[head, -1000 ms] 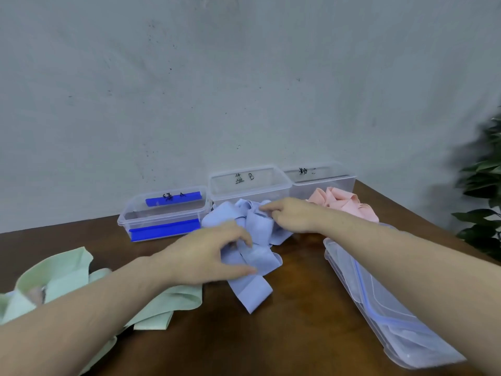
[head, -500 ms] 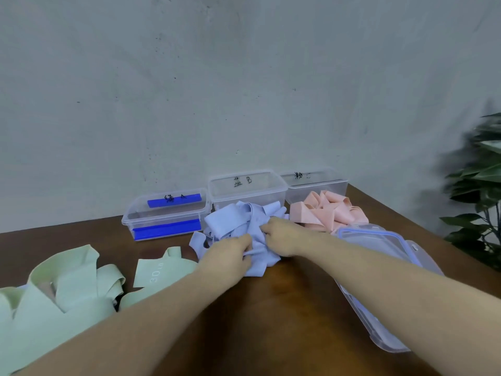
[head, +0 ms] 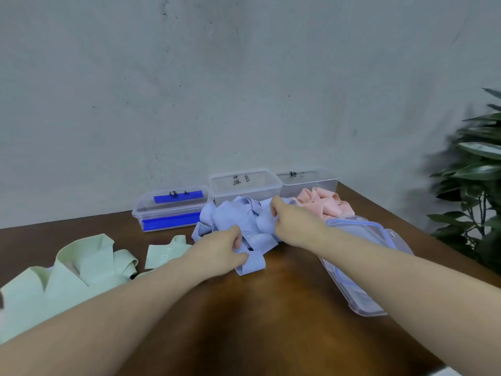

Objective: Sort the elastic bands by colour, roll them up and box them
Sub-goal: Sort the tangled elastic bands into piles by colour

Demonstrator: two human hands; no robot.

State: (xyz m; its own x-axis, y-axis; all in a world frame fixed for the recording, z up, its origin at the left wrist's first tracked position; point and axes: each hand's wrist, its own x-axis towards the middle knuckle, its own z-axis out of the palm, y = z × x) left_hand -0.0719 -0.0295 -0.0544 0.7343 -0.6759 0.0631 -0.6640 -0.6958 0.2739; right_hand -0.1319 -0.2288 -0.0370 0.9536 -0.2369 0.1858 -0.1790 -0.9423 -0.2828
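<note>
Both hands buried in the blue bands (head: 238,221), heaped mid-surface just in front of box B (head: 245,185). Left hand (head: 217,249) at the near edge of the heap, fingers (head: 238,237) curled tight, thumb pinching one blue strip against them; loose end of that strip folded flat on the surface (head: 284,308) just beside the thumb. Right hand (head: 295,226) at the far right side of the heap, fingers curled down into the bands and gripping a bunch; fingertips hidden in the folds. Hands near each other, not touching.

Green bands (head: 67,272) sprawled at the left, well apart from the blue heap, one piece marked "30 LB" lying beside the left forearm. Pink bands (head: 325,204) piled right of the blue ones, against box C (head: 306,183). Box A (head: 170,210) leftmost of the three along the wall (head: 244,77), shallower, lidded, with blue clips. Boxes B and C open, nothing visible inside. Clear lids (head: 366,267) with blue seals stacked at the right, under the right forearm. Plant (head: 477,175) beyond the right edge.
</note>
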